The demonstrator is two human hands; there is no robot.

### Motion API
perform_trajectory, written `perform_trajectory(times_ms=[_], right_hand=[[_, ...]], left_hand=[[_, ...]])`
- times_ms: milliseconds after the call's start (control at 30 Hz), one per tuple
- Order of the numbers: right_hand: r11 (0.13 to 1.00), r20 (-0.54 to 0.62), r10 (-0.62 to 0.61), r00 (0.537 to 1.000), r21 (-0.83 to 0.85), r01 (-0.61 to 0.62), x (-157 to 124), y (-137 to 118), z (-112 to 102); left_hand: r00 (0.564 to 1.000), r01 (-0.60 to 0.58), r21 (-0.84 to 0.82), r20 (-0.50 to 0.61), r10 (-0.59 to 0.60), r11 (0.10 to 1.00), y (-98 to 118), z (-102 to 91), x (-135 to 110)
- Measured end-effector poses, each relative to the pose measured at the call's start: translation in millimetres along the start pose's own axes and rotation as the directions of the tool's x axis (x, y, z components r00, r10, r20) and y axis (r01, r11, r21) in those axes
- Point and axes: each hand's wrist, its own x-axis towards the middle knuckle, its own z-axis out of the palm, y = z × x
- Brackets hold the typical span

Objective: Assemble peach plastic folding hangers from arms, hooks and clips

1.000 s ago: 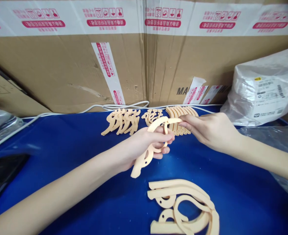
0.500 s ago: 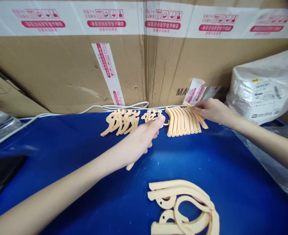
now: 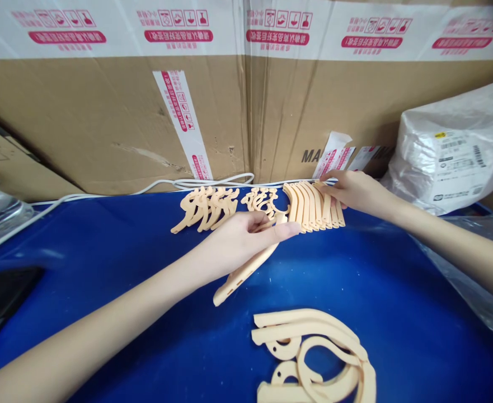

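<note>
My left hand [image 3: 250, 238] is closed around a cream curved plastic hanger arm [image 3: 246, 271] with small slots along its edge. It hangs just in front of the small parts on the blue table. At the right end of a row of similar hanger arms [image 3: 305, 207], my right hand [image 3: 349, 193] pinches the upper end of one arm [image 3: 325, 210], which lies over the row. Its fingertips are partly hidden. Small cream hook-shaped pieces [image 3: 258, 198] lie partly behind my left hand. Left of them stands a group of wavy cream pieces [image 3: 206, 207].
Folded cream hangers [image 3: 313, 330] lie near the front of the blue table [image 3: 145, 341]. Cardboard boxes [image 3: 103, 123] wall off the back, with a white cable [image 3: 158, 183] along their foot. A plastic-wrapped parcel [image 3: 456, 151] sits at right, a black object [image 3: 5, 299] at left.
My left hand has drawn slightly nearer and turned, showing more of its hanger arm. My right hand has shifted left, bringing its arm from the row's right end over the row.
</note>
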Motion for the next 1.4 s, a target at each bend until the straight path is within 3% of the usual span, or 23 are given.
perform_trajectory(times_ms=[333, 633, 867, 967, 1033, 1100, 1167, 1233, 1300, 1400], right_hand=[[0.985, 0.018, -0.096, 0.995, -0.139, 0.098, 1, -2, 3], [0.928, 0.017, -0.122, 0.992, -0.353, 0.120, -10, -13, 5], [0.899, 0.041, -0.158, 0.987, -0.407, 0.161, -14, -16, 5], [0.908, -0.009, -0.125, 0.992, -0.403, 0.111, -18, -21, 1], [0.947, -0.080, -0.105, 0.991, -0.312, 0.075, -25, -33, -5], [0.986, -0.101, -0.166, 0.981, -0.026, 0.164, -37, -51, -14], [0.851, -0.038, -0.345, 0.938, 0.409, 0.330, -49, -71, -24], [0.708, -0.014, -0.427, 0.904, 0.617, 0.344, -58, -86, -35], [0.662, -0.060, -0.369, 0.927, 0.683, 0.308, -62, -93, -44], [0.710, -0.131, -0.248, 0.960, 0.650, 0.272, -63, -89, -57]], left_hand=[[0.999, -0.031, -0.313, -0.032, 0.022, 0.949, -7, 4.1, 9], [0.999, -0.020, -0.328, -0.031, 0.011, 0.944, -5, 6.0, 10], [0.999, -0.025, -0.364, -0.038, 0.011, 0.931, -5, 5.2, 9], [0.999, 0.016, -0.392, -0.038, -0.033, 0.920, -2, 5.1, 7], [0.998, 0.027, -0.406, -0.047, -0.051, 0.913, 2, 5.6, 8], [0.997, -0.001, -0.428, -0.065, -0.030, 0.904, 8, 6.5, 9], [0.996, -0.061, -0.460, -0.091, 0.021, 0.886, 17, 7.1, 11], [0.988, -0.143, -0.481, -0.126, 0.093, 0.865, 26, 5.8, 12], [0.969, -0.232, -0.444, -0.180, 0.167, 0.866, 35, 1.3, 11], [0.919, -0.343, -0.208, -0.276, 0.281, 0.916, 43, -10.6, 4]])
